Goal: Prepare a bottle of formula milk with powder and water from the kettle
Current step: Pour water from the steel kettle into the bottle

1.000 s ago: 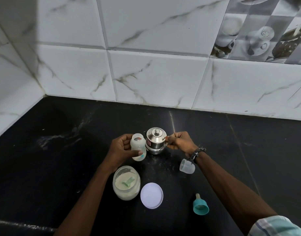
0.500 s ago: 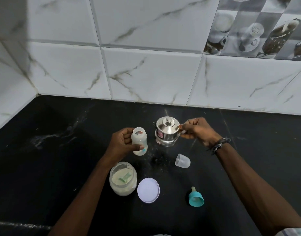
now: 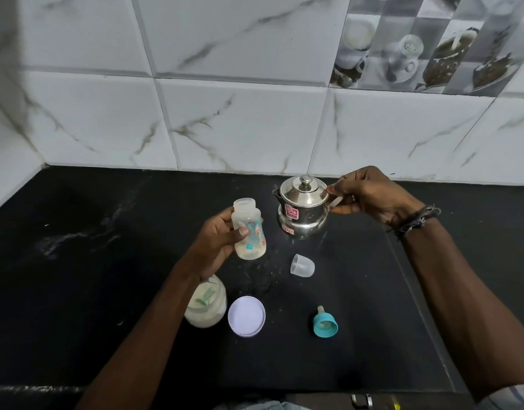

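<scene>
My left hand [image 3: 217, 242] grips a small clear baby bottle [image 3: 249, 229] with printed patterns, uncapped, with pale powder at its bottom, held slightly above the black counter. To its right stands a small steel kettle [image 3: 302, 207] with its lid on and spout facing left. My right hand [image 3: 370, 195] grips the kettle's handle from the right. An open jar of formula powder [image 3: 206, 301] with a green scoop inside sits below my left wrist, partly hidden by the forearm.
The jar's white lid [image 3: 246, 316] lies flat beside the jar. A clear bottle cap [image 3: 302, 265] lies on its side mid-counter. A teal ring with nipple [image 3: 325, 322] lies lower right. The tiled wall [image 3: 240, 113] closes off the counter [image 3: 77, 276] behind.
The kettle in my right hand has moved right and away from the bottle. My left hand still holds the bottle, now further apart from the kettle.
</scene>
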